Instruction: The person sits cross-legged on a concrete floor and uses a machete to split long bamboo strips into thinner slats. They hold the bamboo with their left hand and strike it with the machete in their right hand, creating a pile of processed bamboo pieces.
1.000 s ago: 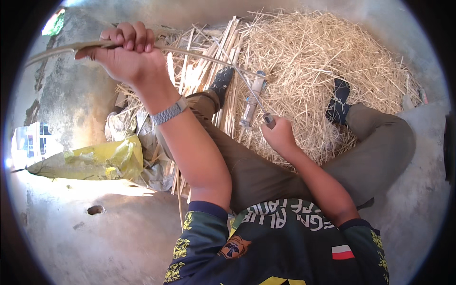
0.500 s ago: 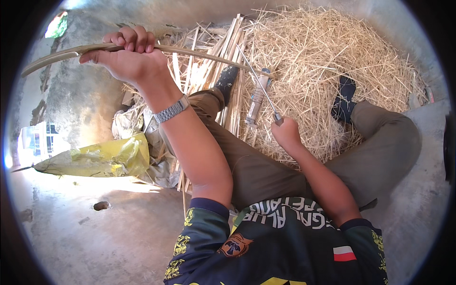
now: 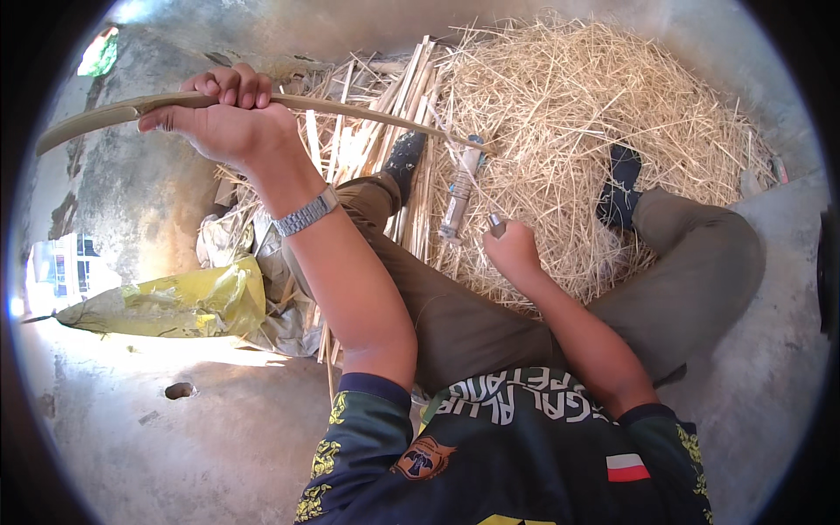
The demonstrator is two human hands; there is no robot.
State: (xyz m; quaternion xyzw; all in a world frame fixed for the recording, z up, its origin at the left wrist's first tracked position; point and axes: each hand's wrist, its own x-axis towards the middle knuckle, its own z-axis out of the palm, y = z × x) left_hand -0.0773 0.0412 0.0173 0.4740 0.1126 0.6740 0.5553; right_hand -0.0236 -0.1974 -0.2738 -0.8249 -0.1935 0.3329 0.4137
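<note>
Left grip (image 3: 226, 128) clamps curved strip (image 3: 306, 102), ends toward 9 and 3 o'clock; right grip (image 3: 514, 249) wraps tool handle (image 3: 497, 226), pointing to 11.

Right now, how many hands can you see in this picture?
2. The left hand is at the upper left, gripping a long curved strip; the right hand is near the centre, against the straw, gripping a tool handle. No others show.

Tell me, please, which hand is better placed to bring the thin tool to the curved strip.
Probably the right hand: it grips the thin tool, while the left hand is occupied holding the curved strip.
</note>
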